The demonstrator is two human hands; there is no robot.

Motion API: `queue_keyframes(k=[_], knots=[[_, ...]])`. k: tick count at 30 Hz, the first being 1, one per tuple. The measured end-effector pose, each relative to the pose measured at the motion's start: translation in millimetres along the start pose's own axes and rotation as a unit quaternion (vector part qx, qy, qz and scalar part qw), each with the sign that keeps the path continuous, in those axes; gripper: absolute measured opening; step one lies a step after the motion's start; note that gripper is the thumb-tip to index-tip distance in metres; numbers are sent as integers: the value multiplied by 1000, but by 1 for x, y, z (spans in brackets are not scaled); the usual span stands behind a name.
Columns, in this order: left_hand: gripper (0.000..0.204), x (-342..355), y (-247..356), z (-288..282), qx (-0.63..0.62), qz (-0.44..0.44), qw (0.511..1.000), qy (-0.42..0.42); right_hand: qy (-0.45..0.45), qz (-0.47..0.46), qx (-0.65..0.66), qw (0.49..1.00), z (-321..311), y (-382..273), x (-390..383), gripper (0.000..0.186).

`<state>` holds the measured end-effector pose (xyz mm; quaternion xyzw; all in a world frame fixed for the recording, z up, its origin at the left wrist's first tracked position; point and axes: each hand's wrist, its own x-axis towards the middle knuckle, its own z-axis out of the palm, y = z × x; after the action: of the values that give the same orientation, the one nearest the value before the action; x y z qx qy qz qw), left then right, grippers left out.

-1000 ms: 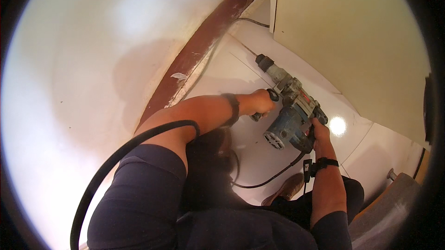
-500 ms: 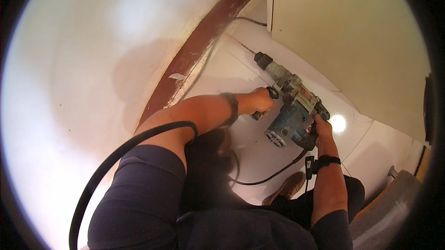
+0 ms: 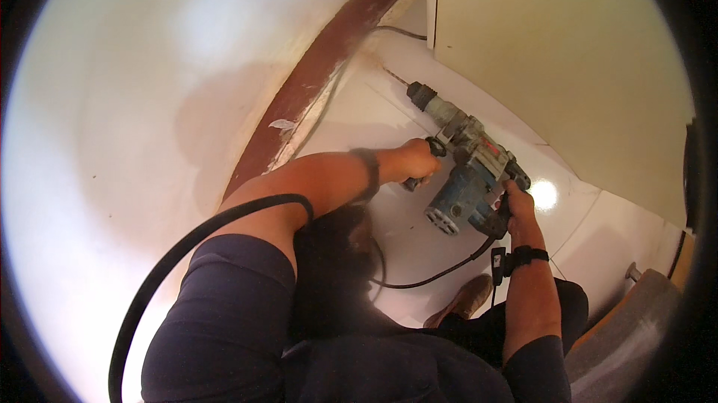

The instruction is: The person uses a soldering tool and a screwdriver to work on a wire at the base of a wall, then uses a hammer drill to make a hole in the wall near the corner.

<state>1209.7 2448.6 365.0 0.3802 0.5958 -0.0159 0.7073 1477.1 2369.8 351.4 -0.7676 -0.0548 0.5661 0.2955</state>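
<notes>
I hold a heavy blue and grey rotary hammer drill point(image 3: 467, 175) with both hands. My left hand point(image 3: 416, 164) grips its black side handle. My right hand point(image 3: 516, 202) is closed around the rear grip. The drill's bit point(image 3: 395, 76) points up and to the left, toward the foot of the white wall beside the dark red-brown skirting point(image 3: 321, 81). A black band sits on each wrist.
The drill's black power cord point(image 3: 441, 274) trails over the glossy white floor tiles point(image 3: 389, 111). A thick black cable point(image 3: 172, 261) loops over my left upper arm. A cream panel point(image 3: 568, 51) stands at the upper right. My brown shoe point(image 3: 462, 300) rests on the floor below the drill.
The drill and both hands have shifted slightly up and to the left, bringing the bit closer to the base of the wall.
</notes>
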Motion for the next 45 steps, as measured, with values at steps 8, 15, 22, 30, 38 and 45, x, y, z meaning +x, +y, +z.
queue_keyframes(k=[8,15,22,30,38,45], knots=[[18,-16,14,-4,54,4,999,-7,4,7,-15,1000,-1,1,-1,26],[19,-11,10,-1,40,9,999,-5,-2,7,-1,1000,1,-1,-4,23],[19,-7,5,-5,56,16,998,-16,0,14,1,1000,8,-10,-19,23],[22,-15,10,-3,54,29,998,-6,-10,8,16,1000,5,-7,-16,21],[22,-15,14,0,48,17,999,-3,-11,8,3,1000,2,-6,-15,26],[20,-11,9,-1,35,13,999,1,-12,1,-6,1000,4,-6,-14,27]])
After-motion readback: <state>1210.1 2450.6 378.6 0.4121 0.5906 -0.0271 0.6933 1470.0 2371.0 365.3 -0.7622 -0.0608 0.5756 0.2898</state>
